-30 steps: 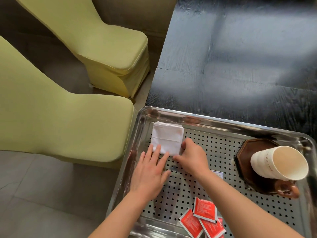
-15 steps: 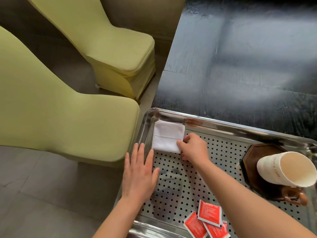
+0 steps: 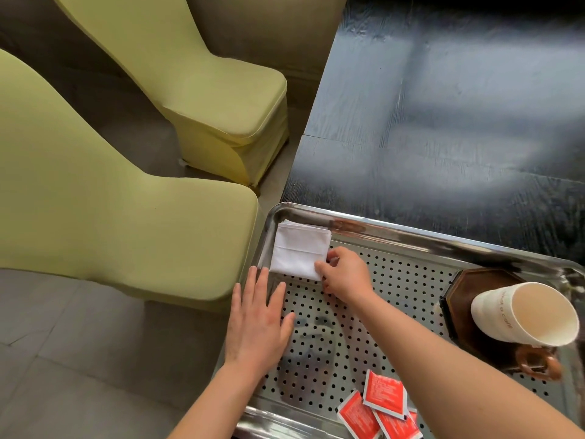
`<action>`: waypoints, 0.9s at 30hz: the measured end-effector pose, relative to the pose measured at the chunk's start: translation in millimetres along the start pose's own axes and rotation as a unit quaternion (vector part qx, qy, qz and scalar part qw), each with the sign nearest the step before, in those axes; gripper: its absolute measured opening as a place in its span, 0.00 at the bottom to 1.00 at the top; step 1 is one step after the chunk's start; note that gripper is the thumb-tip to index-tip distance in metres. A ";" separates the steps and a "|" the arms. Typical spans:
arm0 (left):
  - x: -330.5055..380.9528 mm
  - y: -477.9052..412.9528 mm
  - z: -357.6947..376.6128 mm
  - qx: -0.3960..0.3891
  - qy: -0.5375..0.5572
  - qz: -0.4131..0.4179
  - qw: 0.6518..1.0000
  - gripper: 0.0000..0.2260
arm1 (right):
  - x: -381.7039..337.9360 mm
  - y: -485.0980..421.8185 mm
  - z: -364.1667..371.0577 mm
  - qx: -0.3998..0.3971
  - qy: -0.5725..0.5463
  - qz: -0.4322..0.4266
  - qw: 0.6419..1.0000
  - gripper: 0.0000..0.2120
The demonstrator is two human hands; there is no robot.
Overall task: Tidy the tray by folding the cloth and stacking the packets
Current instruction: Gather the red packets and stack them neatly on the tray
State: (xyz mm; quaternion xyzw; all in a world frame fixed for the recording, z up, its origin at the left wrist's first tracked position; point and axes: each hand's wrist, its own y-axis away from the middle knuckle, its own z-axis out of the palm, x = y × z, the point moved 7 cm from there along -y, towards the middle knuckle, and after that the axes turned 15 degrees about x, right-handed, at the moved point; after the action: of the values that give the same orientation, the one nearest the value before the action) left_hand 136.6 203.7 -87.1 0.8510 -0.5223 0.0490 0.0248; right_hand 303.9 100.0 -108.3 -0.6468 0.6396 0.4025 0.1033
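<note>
The left hand (image 3: 258,321) lies flat and palm-down, fingers spread and pointing away from the person, its bare forearm running back toward the lower edge of the view. The right hand (image 3: 345,272) is curled, thumb and fingertips pinched together on the near corner of the folded white cloth (image 3: 299,250), its bare forearm stretching in from the lower right.

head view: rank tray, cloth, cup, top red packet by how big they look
1. tray
2. cup and cloth: look alike, so unranked
3. top red packet, partly hidden by an arm
</note>
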 end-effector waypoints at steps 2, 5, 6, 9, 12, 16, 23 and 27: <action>0.8 0.0 -0.4 -0.001 0.004 0.000 1.000 0.28 | 2.0 2.0 0.5 -0.010 -0.020 0.003 1.000 0.09; 1.8 -0.8 -2.4 -0.004 0.011 -0.003 1.000 0.28 | 7.7 5.9 -4.6 -0.022 -0.028 0.003 0.999 0.13; 2.6 -1.2 -3.3 -0.008 0.007 -0.003 1.000 0.28 | 10.6 7.8 -7.9 -0.023 -0.024 0.000 0.999 0.15; 8.1 -3.8 -6.9 -0.009 -0.005 -0.002 1.000 0.28 | 22.5 14.7 -21.2 -0.021 -0.029 0.004 0.999 0.16; 18.3 -5.5 -10.3 -0.003 0.006 0.009 1.000 0.27 | 35.2 24.1 -37.1 -0.018 -0.040 0.008 0.999 0.14; 31.8 -4.2 -9.6 -0.008 0.026 0.014 1.000 0.27 | 52.0 39.6 -63.0 -0.004 -0.043 0.009 0.999 0.12; 76.4 10.9 -10.1 -0.065 0.073 0.009 0.995 0.29 | 87.4 79.0 -114.7 0.044 -0.067 0.026 0.996 0.10; 123.1 23.8 -12.8 -0.102 0.150 0.002 0.983 0.28 | 125.8 104.8 -143.8 0.084 -0.079 0.063 0.991 0.09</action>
State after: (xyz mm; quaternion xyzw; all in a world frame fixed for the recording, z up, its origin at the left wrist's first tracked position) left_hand 170.1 85.0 -61.2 0.8261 -0.5163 0.1232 0.1892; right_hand 246.5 -103.7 -56.3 -0.5607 0.7002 0.4029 0.1815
